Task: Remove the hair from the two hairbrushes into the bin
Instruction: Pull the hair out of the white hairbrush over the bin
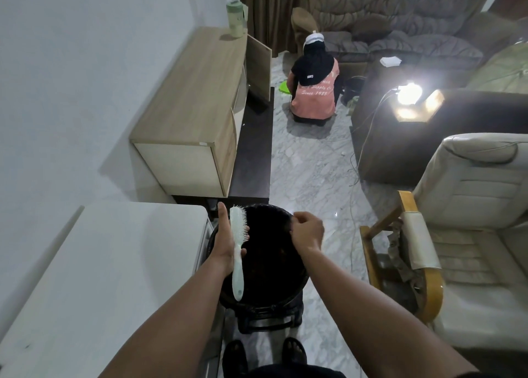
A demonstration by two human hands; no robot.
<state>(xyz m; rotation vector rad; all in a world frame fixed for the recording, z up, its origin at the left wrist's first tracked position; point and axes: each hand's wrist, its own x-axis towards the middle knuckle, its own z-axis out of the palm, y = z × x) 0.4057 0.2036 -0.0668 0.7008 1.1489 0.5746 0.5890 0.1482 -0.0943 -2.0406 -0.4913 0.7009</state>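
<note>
At lower centre, the left hand [225,244] has its fingers clamped on a white hairbrush [238,252] over the black bin [297,287], while the right hand [307,230], fingers pinched together above the bin, seems to be dropping hair; next, pluck the bristles again.

Your left hand [225,243] holds the hairbrush [237,249] over the left rim of the bin [274,294], bristles facing right, handle pointing back toward you. Your right hand [307,232] hangs closed over the bin's right rim. The bin stands on the floor [308,177] just in front of your feet, with a table [100,277] touching its left side. Beyond the table a cabinet [194,103] runs along the wall. An armchair [463,229] sits to your right. Farther ahead a person [314,86] crouches before a sofa [400,29].
</note>
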